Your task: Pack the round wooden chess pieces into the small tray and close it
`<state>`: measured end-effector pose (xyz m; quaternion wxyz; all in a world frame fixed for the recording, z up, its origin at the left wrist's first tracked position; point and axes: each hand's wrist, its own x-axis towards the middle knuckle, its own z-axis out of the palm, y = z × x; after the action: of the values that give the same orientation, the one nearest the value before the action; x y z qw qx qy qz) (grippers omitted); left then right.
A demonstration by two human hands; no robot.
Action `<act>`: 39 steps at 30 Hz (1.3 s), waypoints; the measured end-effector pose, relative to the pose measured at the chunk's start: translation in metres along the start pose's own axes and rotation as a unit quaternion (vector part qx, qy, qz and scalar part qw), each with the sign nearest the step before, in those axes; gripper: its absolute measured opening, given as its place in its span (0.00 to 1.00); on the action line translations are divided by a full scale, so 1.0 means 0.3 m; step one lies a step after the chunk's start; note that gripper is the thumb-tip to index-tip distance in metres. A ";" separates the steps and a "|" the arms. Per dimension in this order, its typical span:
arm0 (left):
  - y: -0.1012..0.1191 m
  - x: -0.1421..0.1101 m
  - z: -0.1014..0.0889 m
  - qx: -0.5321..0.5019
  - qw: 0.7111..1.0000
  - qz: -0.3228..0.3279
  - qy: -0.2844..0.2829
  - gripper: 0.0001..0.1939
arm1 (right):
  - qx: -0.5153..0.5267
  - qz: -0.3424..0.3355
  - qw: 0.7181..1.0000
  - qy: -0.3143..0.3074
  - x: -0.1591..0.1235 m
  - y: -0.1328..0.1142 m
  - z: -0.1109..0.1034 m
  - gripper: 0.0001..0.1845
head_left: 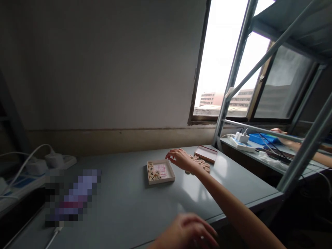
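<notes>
A small open cardboard box [169, 176] lies on the grey desk [124, 204]; several round wooden game pieces fill its left side and a pink sheet lies inside. My right hand [181, 159] reaches over the box's right rim, its fingers curled together in a pinch; what they hold is too small to make out. More wooden pieces [202, 163] are heaped just behind that hand, beside the box lid [206, 153]. My left hand [188, 232] rests low at the desk's front edge, blurred, fingers loosely spread with nothing in them.
A white power strip [55, 160] with plugs and cables sits at the left; a white cable [53, 237] runs off the front. Slanted metal frame posts [303, 155] divide off a neighbouring desk with a blue tray [264, 139], chargers and another person's arm [287, 140].
</notes>
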<state>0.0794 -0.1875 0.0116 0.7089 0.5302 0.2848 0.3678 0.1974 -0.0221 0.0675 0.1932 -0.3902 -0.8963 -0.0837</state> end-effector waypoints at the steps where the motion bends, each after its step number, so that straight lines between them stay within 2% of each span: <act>1: 0.041 0.036 -0.077 0.027 0.998 0.011 0.049 0.12 | 0.007 0.004 1.000 -0.001 0.010 -0.004 0.015 0.10; 3: 0.119 0.108 -0.230 0.098 0.979 0.043 0.171 0.10 | 0.024 0.008 1.000 -0.009 0.035 -0.014 0.048 0.09; 4: 0.150 0.141 -0.302 0.223 0.927 0.070 0.293 0.11 | 0.034 0.006 0.999 -0.013 0.050 -0.018 0.066 0.10; 5: 0.172 0.172 -0.366 0.329 0.863 0.076 0.376 0.12 | 0.046 0.000 0.999 -0.021 0.065 -0.021 0.084 0.10; 7: 0.185 0.221 -0.469 0.456 0.773 0.073 0.435 0.13 | 0.075 -0.020 0.996 -0.054 0.095 -0.026 0.118 0.12; 8: 0.178 0.238 -0.506 0.492 0.752 0.066 0.434 0.14 | 0.093 -0.030 0.992 -0.085 0.108 -0.026 0.133 0.13; 9: 0.165 0.252 -0.532 0.518 0.744 0.059 0.418 0.15 | 0.112 -0.039 0.985 -0.122 0.118 -0.025 0.144 0.15; 12: 0.116 0.269 -0.565 0.568 0.741 0.043 0.354 0.14 | 0.171 -0.044 0.962 -0.211 0.129 -0.014 0.161 0.20; 17: 0.102 0.270 -0.562 0.595 0.738 0.028 0.317 0.14 | 0.280 -0.043 0.933 -0.223 0.100 0.007 0.162 0.22; 19: 0.108 0.272 -0.563 0.597 0.737 0.025 0.316 0.15 | 0.283 -0.047 0.935 -0.209 0.089 0.003 0.170 0.19; 23: 0.107 0.273 -0.568 0.603 0.730 0.021 0.320 0.14 | 0.228 -0.055 0.956 -0.174 0.085 0.005 0.173 0.13; 25: 0.103 0.272 -0.571 0.606 0.726 0.022 0.324 0.14 | 0.202 -0.040 0.966 -0.154 0.079 0.031 0.138 0.12; 28: 0.099 0.268 -0.575 0.609 0.722 0.028 0.328 0.14 | 0.180 0.030 0.972 -0.150 0.043 0.102 0.036 0.14; 31: 0.097 0.267 -0.579 0.613 0.717 0.030 0.330 0.13 | 0.196 0.093 0.953 -0.213 -0.014 0.178 -0.063 0.16; 33: 0.096 0.268 -0.580 0.616 0.714 0.029 0.331 0.13 | 0.190 0.121 0.936 -0.269 -0.048 0.217 -0.097 0.15; 36: 0.095 0.269 -0.580 0.617 0.713 0.032 0.332 0.13 | 0.148 0.156 0.918 -0.333 -0.081 0.255 -0.098 0.16; 39: 0.097 0.267 -0.577 0.617 0.713 0.029 0.331 0.13 | 0.113 0.167 0.913 -0.354 -0.091 0.273 -0.079 0.18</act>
<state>-0.0190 -0.0228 -0.0094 0.0737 0.7018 0.6497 0.2828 0.2810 0.0085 0.0777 -0.0824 -0.5137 -0.8315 0.1949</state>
